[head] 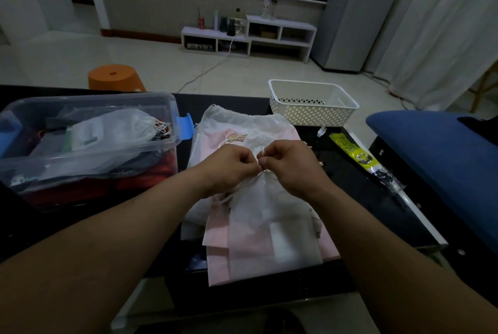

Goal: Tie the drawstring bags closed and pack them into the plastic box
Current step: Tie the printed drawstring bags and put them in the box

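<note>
Bare forearms (pixel 107 239) reach in from below, and the left hand (pixel 229 169) and right hand (pixel 291 169) meet, curled fingers pinching the white drawstring (pixel 260 156) at the gathered neck of a white drawstring bag (pixel 258 215). It lies atop a pile of pink and white bags (pixel 218 228) on the black table (pixel 350 199). Just left stands the clear plastic box (pixel 172 107) with a tied bag (pixel 118 129) inside; a white perforated basket (pixel 312 115) sits at the far edge, a yellow-green packet (pixel 353 152) to the right.
</note>
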